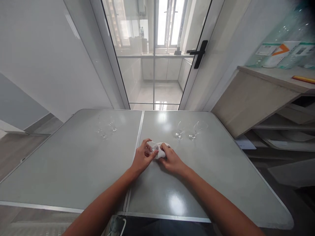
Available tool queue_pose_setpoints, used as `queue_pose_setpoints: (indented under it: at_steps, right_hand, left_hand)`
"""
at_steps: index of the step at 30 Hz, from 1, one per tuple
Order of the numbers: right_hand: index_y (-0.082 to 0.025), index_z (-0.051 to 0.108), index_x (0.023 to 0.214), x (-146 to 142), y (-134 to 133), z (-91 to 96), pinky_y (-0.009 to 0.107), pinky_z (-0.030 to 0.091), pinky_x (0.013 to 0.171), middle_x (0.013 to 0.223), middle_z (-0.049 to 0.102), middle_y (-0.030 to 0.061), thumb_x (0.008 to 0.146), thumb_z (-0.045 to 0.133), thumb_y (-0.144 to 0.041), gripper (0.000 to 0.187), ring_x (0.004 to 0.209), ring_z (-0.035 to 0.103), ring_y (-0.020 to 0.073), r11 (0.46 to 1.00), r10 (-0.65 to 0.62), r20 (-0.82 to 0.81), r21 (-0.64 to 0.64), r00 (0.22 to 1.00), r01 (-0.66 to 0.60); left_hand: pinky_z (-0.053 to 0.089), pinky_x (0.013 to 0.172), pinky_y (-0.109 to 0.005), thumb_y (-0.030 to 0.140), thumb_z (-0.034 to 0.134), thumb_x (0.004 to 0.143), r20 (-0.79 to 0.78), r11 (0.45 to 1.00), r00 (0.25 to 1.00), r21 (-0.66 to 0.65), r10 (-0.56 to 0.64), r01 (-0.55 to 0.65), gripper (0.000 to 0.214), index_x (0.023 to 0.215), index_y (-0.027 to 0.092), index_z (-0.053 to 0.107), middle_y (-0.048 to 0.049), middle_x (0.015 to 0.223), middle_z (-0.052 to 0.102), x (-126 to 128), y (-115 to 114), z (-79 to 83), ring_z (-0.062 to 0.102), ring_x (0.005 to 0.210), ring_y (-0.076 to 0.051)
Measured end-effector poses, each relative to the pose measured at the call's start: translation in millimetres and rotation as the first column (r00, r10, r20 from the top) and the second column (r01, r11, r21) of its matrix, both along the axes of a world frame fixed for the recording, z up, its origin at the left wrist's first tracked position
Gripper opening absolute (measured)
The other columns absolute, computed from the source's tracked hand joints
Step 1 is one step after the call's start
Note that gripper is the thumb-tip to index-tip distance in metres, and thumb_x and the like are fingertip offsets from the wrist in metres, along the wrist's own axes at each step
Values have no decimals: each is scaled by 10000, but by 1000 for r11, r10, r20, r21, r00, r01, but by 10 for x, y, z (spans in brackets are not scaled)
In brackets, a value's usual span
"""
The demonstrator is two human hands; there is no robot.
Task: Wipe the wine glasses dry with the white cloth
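Over the middle of the grey table, my left hand is closed on a small clear glass, fingers around its rim. Close beside it, my right hand grips a white cloth that is pressed against the glass. Two clear stemmed glasses stand on the table behind and to the right of my hands. Two more clear glasses stand at the back left.
A glass door with a black handle is behind the table. A wooden shelf unit with packaged bottles on top stands to the right. A seam runs down the table's middle.
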State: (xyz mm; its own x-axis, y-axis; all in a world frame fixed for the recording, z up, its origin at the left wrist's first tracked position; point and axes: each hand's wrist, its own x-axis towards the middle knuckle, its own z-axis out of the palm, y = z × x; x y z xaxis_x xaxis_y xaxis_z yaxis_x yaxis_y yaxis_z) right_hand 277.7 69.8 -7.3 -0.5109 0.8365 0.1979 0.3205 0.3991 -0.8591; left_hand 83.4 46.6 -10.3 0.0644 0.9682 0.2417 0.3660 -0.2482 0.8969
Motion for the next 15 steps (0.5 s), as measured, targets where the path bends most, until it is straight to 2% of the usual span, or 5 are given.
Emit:
queue_pose_setpoints:
  at_steps: [5,8,9,12,15]
  right_hand:
    - [-209,516,1183,107,23,71,255,419,673,894,598,-4,891,685,-430,404,745,520,158,924,138,-126,-340,982,-173]
    - [-170,620,1064,145,40,93,256,431,668,843,618,8,900,668,-414,298,722,542,163,811,407,-117,-409,906,-417]
    - [-163,632,1015,137,37,87,258,433,666,819,620,11,916,642,-397,254,707,545,165,808,438,-82,-401,895,-432]
    - [-143,637,1066,56,4,34,325,466,799,852,666,57,935,549,-256,195,773,592,209,970,222,166,-133,961,-202]
    - [-93,609,1222,-39,-30,-17,472,369,1045,974,703,147,892,493,-121,351,909,623,258,967,-66,340,252,938,-23]
  left_hand:
    - [414,529,-187,407,705,872,-115,985,990,146,-77,94,500,1280,245,466,43,827,568,-85,-32,-89,477,555,-69]
    - [392,524,-193,413,728,843,-187,961,973,214,-137,176,505,1250,243,481,46,808,590,-120,-62,-120,450,533,-67]
    - [391,525,-194,417,726,843,-190,962,973,214,-129,170,493,1237,242,488,47,804,596,-120,-63,-118,450,527,-67]
    - [398,525,-196,431,701,872,-130,990,991,141,-7,26,424,1189,233,503,53,780,616,-95,-35,-79,458,502,-66]
    - [422,541,-204,458,677,897,-59,990,989,54,137,-134,375,1141,221,520,54,736,633,-61,0,-25,507,508,-81]
